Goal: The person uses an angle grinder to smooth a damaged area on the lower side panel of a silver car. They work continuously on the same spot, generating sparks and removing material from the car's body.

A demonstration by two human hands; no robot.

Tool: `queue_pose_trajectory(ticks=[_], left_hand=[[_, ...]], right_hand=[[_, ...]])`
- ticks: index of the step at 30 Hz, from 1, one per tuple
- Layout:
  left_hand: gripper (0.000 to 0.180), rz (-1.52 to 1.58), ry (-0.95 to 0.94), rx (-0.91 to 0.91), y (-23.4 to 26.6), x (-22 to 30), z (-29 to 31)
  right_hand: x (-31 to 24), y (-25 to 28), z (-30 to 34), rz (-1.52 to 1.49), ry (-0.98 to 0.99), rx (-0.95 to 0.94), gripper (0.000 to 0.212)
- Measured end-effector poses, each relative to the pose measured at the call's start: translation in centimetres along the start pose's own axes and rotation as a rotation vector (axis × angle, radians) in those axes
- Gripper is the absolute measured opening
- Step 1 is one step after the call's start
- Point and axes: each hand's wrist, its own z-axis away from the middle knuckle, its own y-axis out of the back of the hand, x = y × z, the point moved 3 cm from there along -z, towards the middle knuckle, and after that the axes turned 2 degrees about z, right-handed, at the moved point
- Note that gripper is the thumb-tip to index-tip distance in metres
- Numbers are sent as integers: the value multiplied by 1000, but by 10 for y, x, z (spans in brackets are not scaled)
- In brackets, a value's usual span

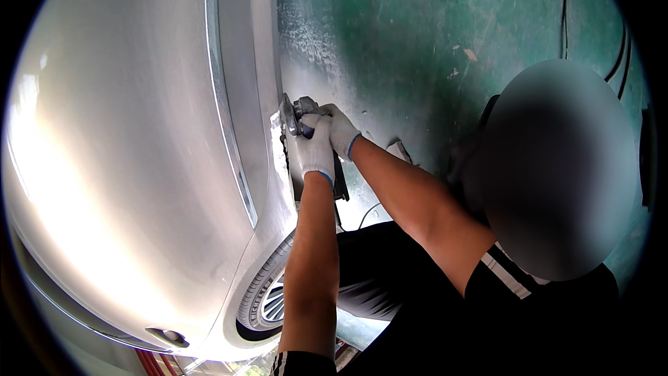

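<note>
A dark handheld power sander (pixel 304 110) with a round disc stands edge-on at the lower side of a silvery-grey car (pixel 153 132). My left hand (pixel 318 146), in a white knit glove with a blue cuff, is closed on the tool. Close behind it, my right hand (pixel 342 132), gloved the same way, also grips the sander's body. The hands overlap, so part of the tool is hidden. Beside the disc, the sill (pixel 278 146) shows a pale, rough patch with a ragged dark edge.
The car's wheel (pixel 268 299) is below my hands. A dark flat piece (pixel 341 179) stands beside my left wrist. Whitish dust covers the green floor (pixel 417 35) near the car. A pale block (pixel 399 152) lies by my right forearm; black cables (pixel 564 14) run farther right. A blurred patch hides the right side.
</note>
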Motion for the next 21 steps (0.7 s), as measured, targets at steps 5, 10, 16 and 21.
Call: queue_pose_trajectory(ticks=[5,10,16,21], left_hand=[[60,16,71,26,-5,11,4],[46,87,90,13,-6,6,4],[51,96,115,31,0,2,12],[60,-48,30,-35,13,9,6]], right_hand=[[-8,5,-4,118,-9,-5,69],[-9,6,0,180,-15,9,71],[2,3,8,183,-70,24,66],[-1,-12,14,-64,65,33,62]])
